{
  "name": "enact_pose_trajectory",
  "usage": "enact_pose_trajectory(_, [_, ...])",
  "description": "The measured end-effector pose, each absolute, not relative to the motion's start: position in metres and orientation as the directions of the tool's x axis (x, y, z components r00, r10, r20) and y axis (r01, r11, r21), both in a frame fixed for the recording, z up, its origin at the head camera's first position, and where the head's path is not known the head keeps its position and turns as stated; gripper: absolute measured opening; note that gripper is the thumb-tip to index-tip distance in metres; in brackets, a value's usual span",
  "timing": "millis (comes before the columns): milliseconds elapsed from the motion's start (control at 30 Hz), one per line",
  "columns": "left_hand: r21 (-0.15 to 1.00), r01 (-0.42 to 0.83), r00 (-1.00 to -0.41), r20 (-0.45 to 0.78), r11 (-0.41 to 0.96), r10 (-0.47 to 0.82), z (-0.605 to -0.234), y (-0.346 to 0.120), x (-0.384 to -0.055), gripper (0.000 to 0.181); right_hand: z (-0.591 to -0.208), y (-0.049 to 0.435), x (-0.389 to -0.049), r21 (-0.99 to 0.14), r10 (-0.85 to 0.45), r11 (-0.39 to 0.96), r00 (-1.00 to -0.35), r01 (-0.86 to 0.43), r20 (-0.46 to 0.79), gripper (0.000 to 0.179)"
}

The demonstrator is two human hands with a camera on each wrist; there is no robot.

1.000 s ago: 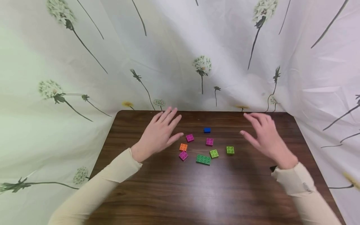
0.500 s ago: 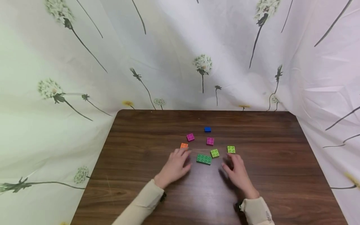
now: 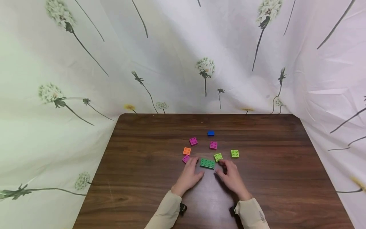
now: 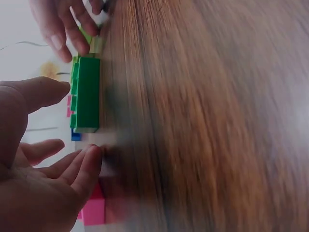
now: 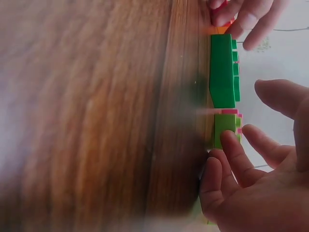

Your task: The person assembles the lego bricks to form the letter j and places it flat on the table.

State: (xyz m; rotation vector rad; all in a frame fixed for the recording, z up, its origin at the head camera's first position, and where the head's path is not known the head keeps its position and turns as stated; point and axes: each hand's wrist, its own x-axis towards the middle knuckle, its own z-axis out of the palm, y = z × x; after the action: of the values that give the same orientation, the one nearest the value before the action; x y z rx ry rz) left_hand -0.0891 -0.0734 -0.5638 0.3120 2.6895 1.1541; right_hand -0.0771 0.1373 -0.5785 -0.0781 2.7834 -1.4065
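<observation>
A green eight-stud toy brick (image 3: pixel 207 163) lies on the table between my two hands. My left hand (image 3: pixel 187 178) is at its left side, thumb and fingers spread apart with nothing between them. Those fingers partly cover a magenta brick (image 3: pixel 186 158). On the other side my right hand (image 3: pixel 232 180) has its thumb well apart from its loosely bent fingers. One right fingertip overlaps a lime brick (image 5: pixel 224 126) in the right wrist view. The green brick's long side (image 4: pixel 89 94) faces the left wrist camera, and no finger grips it.
Behind the hands are an orange brick (image 3: pixel 187 151), two magenta bricks, one at the left (image 3: pixel 193 141) and one nearer the middle (image 3: pixel 213 145), and a blue brick (image 3: pixel 211 133). Another lime brick (image 3: pixel 235 153) lies farther right. A dandelion-print curtain (image 3: pixel 171 63) hangs behind the wooden table (image 3: pixel 137 190).
Both hands have come down from above the table's far part toward its front, then inward to either side of the green brick. The bricks have stayed in place.
</observation>
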Motion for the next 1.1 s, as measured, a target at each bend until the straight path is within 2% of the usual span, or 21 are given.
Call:
enact_pose_trajectory(367, [0.729,0.119,-0.960,-0.088,0.674,0.265,-0.564,-0.063,-0.099,0.064,-0.576,0.129,-0.088,-0.790,-0.087,0.611,-0.996,-0.047,-0.008,0.043])
enact_pose_trajectory(733, [0.718,0.184,-0.951,-0.043,0.671,0.307,-0.566,-0.055,-0.103,0.050,-0.580,0.130,-0.098,-0.773,-0.143,0.623,-0.989,-0.119,0.038,0.046])
enact_pose_trajectory(1100, [0.729,0.179,-0.938,-0.076,0.660,0.339,-0.568,-0.047,-0.104,0.040,-0.586,0.135,-0.101,-0.785,-0.180,0.610,-0.984,-0.110,-0.002,0.034])
